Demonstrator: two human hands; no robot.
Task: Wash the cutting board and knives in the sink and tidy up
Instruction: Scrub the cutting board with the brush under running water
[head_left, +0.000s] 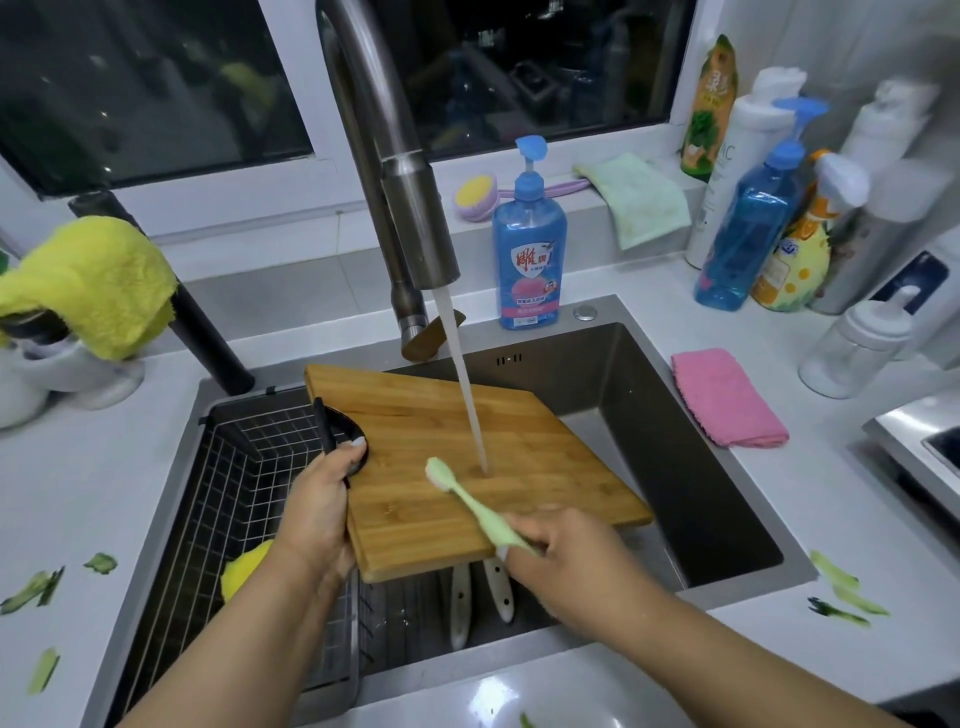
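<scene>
Water from the faucet (415, 228) runs onto the one wooden cutting board (467, 467), held tilted over the sink (691, 467) at the centre of the frame, so scrubbing looks under way, not finished. The left hand (317, 509) grips the board's left edge, thumb hooked through its handle hole, while the right hand (566, 551) pinches a green toothbrush (475, 506) whose bristles rest on the wet wood. Two white-handled knives (478, 597) lie below the board's near edge in the sink, seemingly not yet washed. Tidying remains: green peel scraps (841, 597) sit at both lower corners of the counter. One wire basket (249, 467) sits at the sink's left, one pink cloth (727, 400) at right, and two blue soap bottles (530, 254) stand behind the sink.
</scene>
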